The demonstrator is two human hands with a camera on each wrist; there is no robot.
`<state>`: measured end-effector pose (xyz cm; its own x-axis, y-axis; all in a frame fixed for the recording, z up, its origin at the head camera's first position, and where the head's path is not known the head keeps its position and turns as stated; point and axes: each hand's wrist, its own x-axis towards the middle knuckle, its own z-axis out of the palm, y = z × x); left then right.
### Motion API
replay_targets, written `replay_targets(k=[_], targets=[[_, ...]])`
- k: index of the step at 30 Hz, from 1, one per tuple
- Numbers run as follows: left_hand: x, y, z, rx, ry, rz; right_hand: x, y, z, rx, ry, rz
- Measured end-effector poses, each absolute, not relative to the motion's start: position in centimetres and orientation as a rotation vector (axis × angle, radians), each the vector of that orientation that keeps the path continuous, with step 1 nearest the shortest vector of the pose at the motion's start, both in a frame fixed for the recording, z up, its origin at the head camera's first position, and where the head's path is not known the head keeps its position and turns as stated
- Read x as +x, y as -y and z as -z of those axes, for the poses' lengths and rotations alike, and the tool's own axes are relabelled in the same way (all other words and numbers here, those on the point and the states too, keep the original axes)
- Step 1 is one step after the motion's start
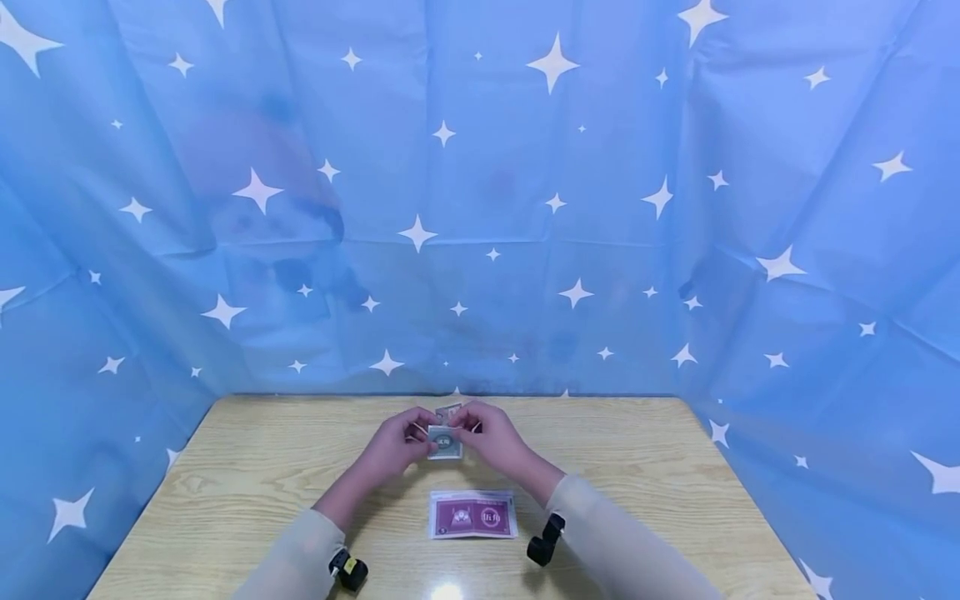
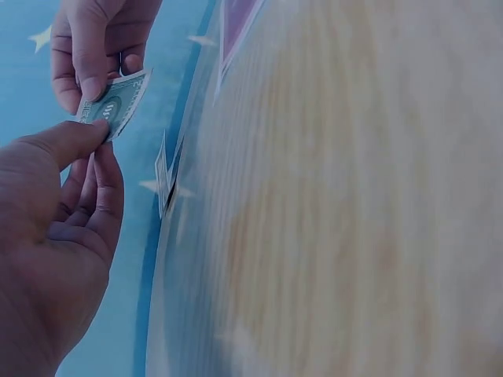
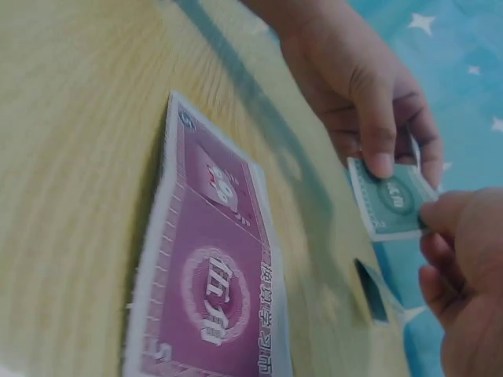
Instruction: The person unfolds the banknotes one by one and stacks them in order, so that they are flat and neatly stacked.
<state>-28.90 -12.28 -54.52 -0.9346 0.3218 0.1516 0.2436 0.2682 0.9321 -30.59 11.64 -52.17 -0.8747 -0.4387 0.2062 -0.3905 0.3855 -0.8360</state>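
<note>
A small green paper note (image 1: 446,446) printed with a round emblem is held above the far part of the table. My left hand (image 1: 393,446) pinches its left side between thumb and fingers. On the opposite side my right hand (image 1: 491,437) pinches it too, as the right wrist view also shows for the green note (image 3: 391,200). Behind it, near the table's far edge, a second small folded note (image 2: 163,177) stands partly upright. Closer to me, a purple note (image 1: 472,514) with a 5 in its corner lies flat, touched by neither hand.
The wood-grain table (image 1: 637,483) ends at a far edge just beyond the hands. A blue curtain (image 1: 480,275) with white stars hangs behind it and along both sides. Small black devices sit at the left cuff (image 1: 300,554) and right cuff (image 1: 592,508).
</note>
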Motion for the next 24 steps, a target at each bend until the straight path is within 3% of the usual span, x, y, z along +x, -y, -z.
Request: replay_targets(k=[24], targets=[[-23.9,8.7,54.1,0.660,-2.298,-1.760,-24.5,-16.5,52.0,-0.667,-2.457,1.631]])
